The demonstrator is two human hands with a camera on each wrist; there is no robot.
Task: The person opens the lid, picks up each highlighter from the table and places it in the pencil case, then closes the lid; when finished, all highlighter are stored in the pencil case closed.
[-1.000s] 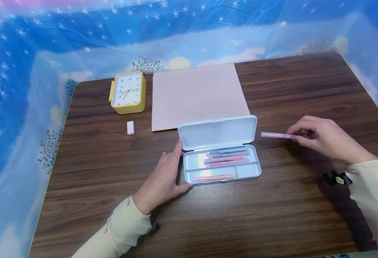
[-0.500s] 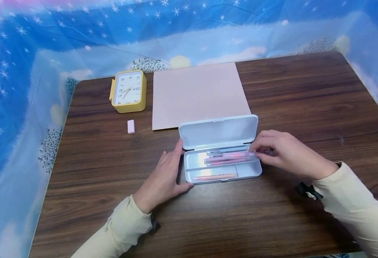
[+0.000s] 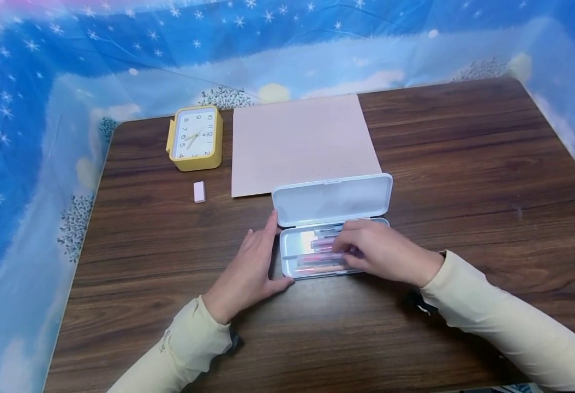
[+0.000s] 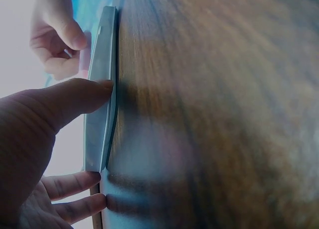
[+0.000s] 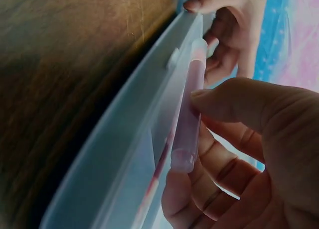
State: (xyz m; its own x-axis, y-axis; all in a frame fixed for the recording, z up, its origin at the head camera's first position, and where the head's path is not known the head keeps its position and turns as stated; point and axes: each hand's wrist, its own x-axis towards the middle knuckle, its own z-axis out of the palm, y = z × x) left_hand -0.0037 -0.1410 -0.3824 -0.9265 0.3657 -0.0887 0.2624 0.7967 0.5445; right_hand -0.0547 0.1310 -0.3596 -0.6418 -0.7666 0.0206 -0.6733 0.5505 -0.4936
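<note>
A white pencil case [image 3: 291,243] lies on the table with its lid [image 3: 331,201] swung back. My left hand [image 3: 243,281] rests at the case's left end, index finger along the side and thumb pressed to the front wall. In my right hand [image 3: 388,251] is a translucent pink pen [image 5: 185,124], pinched between thumb and fingers over the front compartment. An orange-pink pen [image 3: 319,269] lies in that compartment, below the held one. Several pens [image 3: 323,243] lie in the back compartment, partly hidden by my right fingers.
A yellow alarm clock [image 3: 195,139] lies face up at the back left, with a small white eraser [image 3: 199,192] in front of it. Behind the case is a pale pink sheet [image 3: 302,147]. A blue snowflake-patterned cloth [image 3: 238,49] hangs around the wooden table [image 3: 464,164].
My right hand has carried the pink pen leftward from the table's right side, over the back compartment, to the front compartment. The left hand stays at the case.
</note>
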